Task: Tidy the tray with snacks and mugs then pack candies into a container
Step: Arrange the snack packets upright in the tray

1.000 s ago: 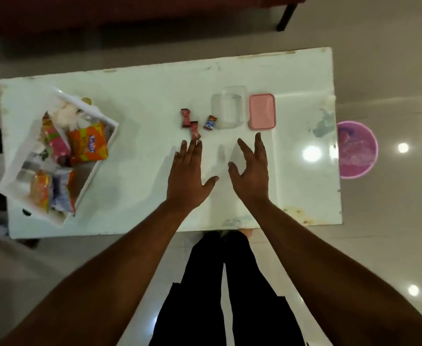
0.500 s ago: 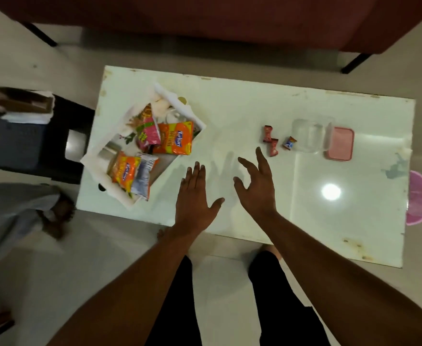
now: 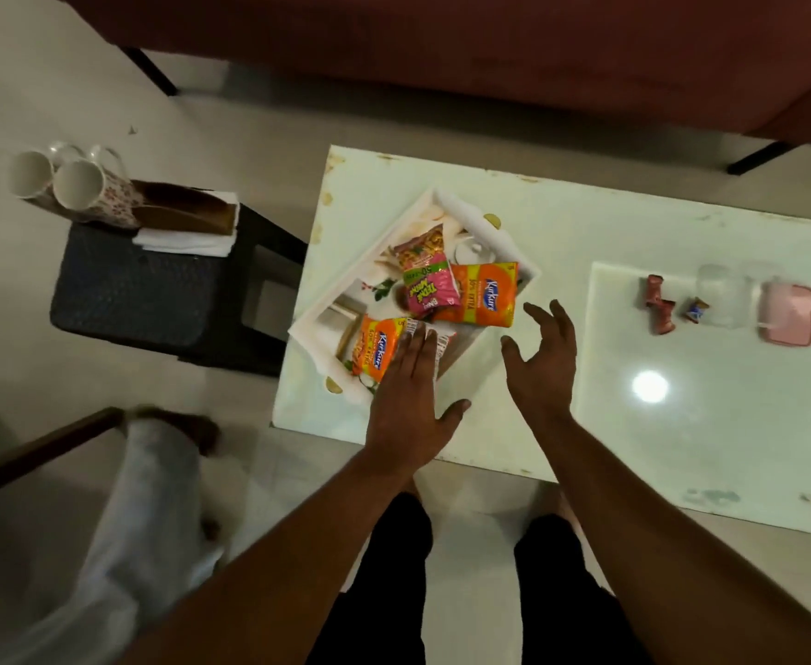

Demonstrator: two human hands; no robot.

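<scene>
Floor: pale, glossy tiles.
Sofa: dark red, along the far side, on thin black legs.
Table: low, white, glossy, with stained edges, near the sofa.
Stool: dark, textured top, just beside the table's left end.
Light: one round glare on the tabletop.

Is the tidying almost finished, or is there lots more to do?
Barely started. Done: nothing looks finished; snack packets lie jumbled in the tray. In hand: the left hand reaches open over the tray's near end, the right hand hovers open beside it, neither holding anything. Left: two mugs are on the stool, and the candies lie loose beside the clear container, its pink lid off.
</scene>
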